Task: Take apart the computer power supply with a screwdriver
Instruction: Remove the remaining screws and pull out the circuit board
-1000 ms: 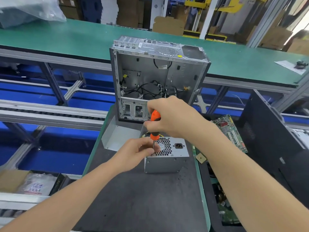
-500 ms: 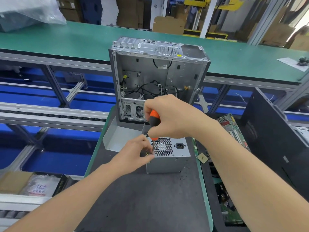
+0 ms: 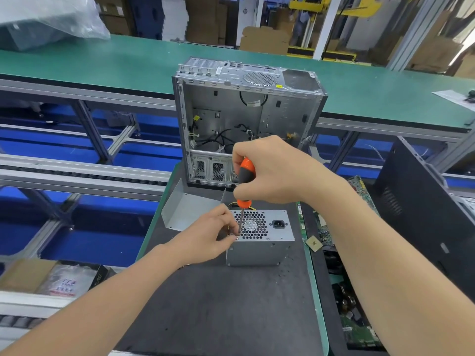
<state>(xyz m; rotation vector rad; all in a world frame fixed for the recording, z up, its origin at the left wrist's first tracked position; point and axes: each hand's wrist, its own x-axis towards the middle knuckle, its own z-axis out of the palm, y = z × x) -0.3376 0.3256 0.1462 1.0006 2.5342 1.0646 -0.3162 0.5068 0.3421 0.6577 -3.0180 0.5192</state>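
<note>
On the dark bench (image 3: 218,304) nearest the camera, the left hand (image 3: 205,240) pinches its fingertips at the power supply (image 3: 259,242) corner, beside the screw. Above it, the right hand (image 3: 270,170) is clenched around the screwdriver (image 3: 244,186), tip down at that corner. A tilted shaft could slip out and jab the fingers. Beyond stands the empty computer case (image 3: 246,119).
</note>
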